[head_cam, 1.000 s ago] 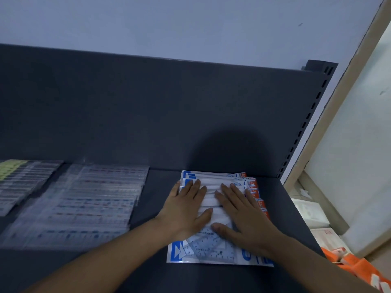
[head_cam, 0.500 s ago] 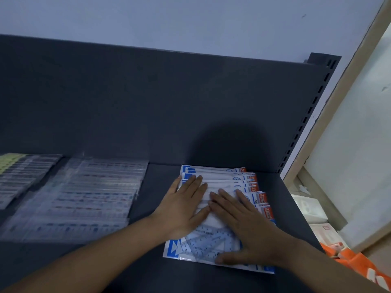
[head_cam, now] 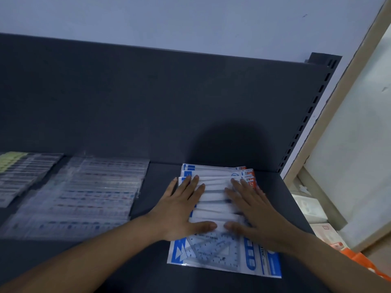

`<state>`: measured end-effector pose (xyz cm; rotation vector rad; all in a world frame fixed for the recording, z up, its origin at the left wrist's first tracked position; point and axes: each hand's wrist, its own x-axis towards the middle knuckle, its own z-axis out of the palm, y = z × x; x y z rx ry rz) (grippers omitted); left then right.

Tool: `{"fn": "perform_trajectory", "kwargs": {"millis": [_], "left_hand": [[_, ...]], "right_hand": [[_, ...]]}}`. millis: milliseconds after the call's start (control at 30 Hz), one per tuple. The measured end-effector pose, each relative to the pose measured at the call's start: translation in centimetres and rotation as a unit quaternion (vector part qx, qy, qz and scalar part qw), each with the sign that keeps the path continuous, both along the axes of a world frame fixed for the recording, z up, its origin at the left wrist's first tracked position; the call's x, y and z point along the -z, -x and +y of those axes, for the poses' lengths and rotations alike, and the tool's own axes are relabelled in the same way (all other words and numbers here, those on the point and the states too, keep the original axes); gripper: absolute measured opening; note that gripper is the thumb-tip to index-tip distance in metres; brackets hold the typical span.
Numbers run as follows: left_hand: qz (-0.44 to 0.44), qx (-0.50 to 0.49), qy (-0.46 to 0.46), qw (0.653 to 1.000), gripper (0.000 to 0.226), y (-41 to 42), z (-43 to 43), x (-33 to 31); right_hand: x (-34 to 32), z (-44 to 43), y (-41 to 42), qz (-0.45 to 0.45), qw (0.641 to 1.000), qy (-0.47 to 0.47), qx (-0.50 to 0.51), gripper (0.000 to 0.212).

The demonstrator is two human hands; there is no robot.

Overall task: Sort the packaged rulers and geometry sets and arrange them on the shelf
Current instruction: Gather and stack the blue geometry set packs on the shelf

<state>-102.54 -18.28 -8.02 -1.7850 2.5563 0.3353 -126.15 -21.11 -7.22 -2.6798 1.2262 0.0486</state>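
Observation:
A fanned stack of blue-and-white geometry set packs point(head_cam: 213, 208) lies on the dark shelf point(head_cam: 160, 278), right of centre. My left hand point(head_cam: 182, 210) lies flat on the stack's left side with straight fingers. My right hand point(head_cam: 251, 210) presses flat on its right side, thumb pointing towards the left thumb. The front pack point(head_cam: 224, 254) shows a clear set square and protractor. Packaged clear rulers point(head_cam: 84, 195) lie in an overlapping row to the left. Another row of ruler packs point(head_cam: 19, 174) with a yellow one at its back sits at the far left.
The shelf's dark back panel point(head_cam: 148, 98) rises behind everything, with a slotted upright point(head_cam: 304, 123) at the right end. Past the shelf's right edge, white and pink boxes point(head_cam: 311, 210) and orange packaging point(head_cam: 364, 261) sit lower down by a beige wall frame.
Both hands have slid apart on the geometry set stack; the right hand moved to the stack's right side. The packs now lie spread a little further towards me.

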Motion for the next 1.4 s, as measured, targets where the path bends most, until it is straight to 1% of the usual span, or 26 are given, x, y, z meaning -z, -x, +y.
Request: {"fn": "perform_trajectory", "kwargs": {"millis": [100,200,300,367,433,500,567,600,667,733,800,867,933,967,1067,1133,1200,1267,1367,1400], "left_hand": [[-0.005,-0.001,-0.002,1.0,0.101,-0.1,0.1,0.1],[-0.011,0.003,-0.006,1.0,0.101,-0.2,0.0,0.1],[0.005,-0.004,0.0,1.0,0.1,0.0,-0.3,0.0],[0.026,-0.017,0.005,0.999,0.098,0.4,-0.7,-0.1],[0.041,-0.026,0.005,0.999,0.098,0.8,-1.1,-0.2],[0.061,-0.036,0.02,0.997,0.099,1.1,-1.7,0.0],[0.086,-0.06,0.045,0.993,0.089,1.1,-2.6,0.1],[0.094,-0.075,0.051,0.991,0.081,1.0,-3.1,0.2],[0.092,-0.09,0.039,0.991,0.07,1.0,-3.7,0.2],[0.078,-0.092,0.018,0.993,0.069,1.2,-3.7,0.1],[0.076,-0.098,0.013,0.992,0.069,1.5,-3.6,0.1],[0.073,-0.111,0.044,0.99,0.066,1.6,-3.7,-0.1],[0.057,-0.119,0.078,0.988,0.061,1.5,-4.3,-0.5],[0.049,-0.116,0.072,0.989,0.063,1.4,-4.6,-0.6],[0.03,-0.102,0.012,0.994,0.068,1.1,-5.0,-0.5],[0.009,-0.096,0.024,0.995,0.072,0.9,-5.1,-0.3],[-0.005,-0.09,0.047,0.995,0.084,0.8,-5.4,-0.3],[0.008,-0.086,0.046,0.995,0.093,0.5,-5.9,-0.3],[0.034,-0.094,0.029,0.995,0.098,0.1,-6.2,-0.1],[0.042,-0.098,0.034,0.994,0.098,0.1,-6.1,0.0]], "right_hand": [[1.0,0.6,0.0,0.004,0.999,-0.006,0.047,0.087],[0.8,0.6,0.0,0.008,0.998,0.013,0.065,0.089],[0.4,-1.0,-0.6,-0.004,0.994,0.06,0.089,0.099],[0.7,-1.3,-1.2,0.006,0.994,0.048,0.1,0.111],[0.9,-0.8,-1.7,0.011,0.993,0.051,0.11,0.114],[0.7,-0.8,-1.8,0.004,0.986,0.105,0.126,0.117],[0.3,-1.9,-1.9,-0.011,0.98,0.125,0.153,0.121],[0.2,-2.6,-1.9,-0.021,0.98,0.112,0.163,0.122],[0.5,-3.9,-2.0,-0.04,0.987,0.036,0.152,0.12],[0.9,-4.2,-2.0,-0.043,0.99,-0.033,0.132,0.117],[1.1,-4.1,-1.9,-0.028,0.99,-0.035,0.132,0.125],[0.8,-4.3,-2.0,-0.015,0.989,0.003,0.145,0.131],[0.4,-5.0,-2.3,-0.019,0.988,0.04,0.147,0.131],[0.4,-5.3,-2.6,-0.017,0.989,0.041,0.139,0.13],[1.0,-5.4,-3.0,-0.015,0.993,0.004,0.121,0.133],[1.1,-5.2,-3.0,-0.002,0.992,0.02,0.122,0.133],[0.8,-5.3,-3.1,0.021,0.99,0.064,0.122,0.132],[0.6,-5.8,-3.4,0.026,0.99,0.074,0.118,0.134],[0.8,-6.2,-3.5,-0.005,0.992,0.029,0.121,0.139],[0.8,-6.2,-3.4,-0.007,0.992,0.033,0.124,0.14]]}}
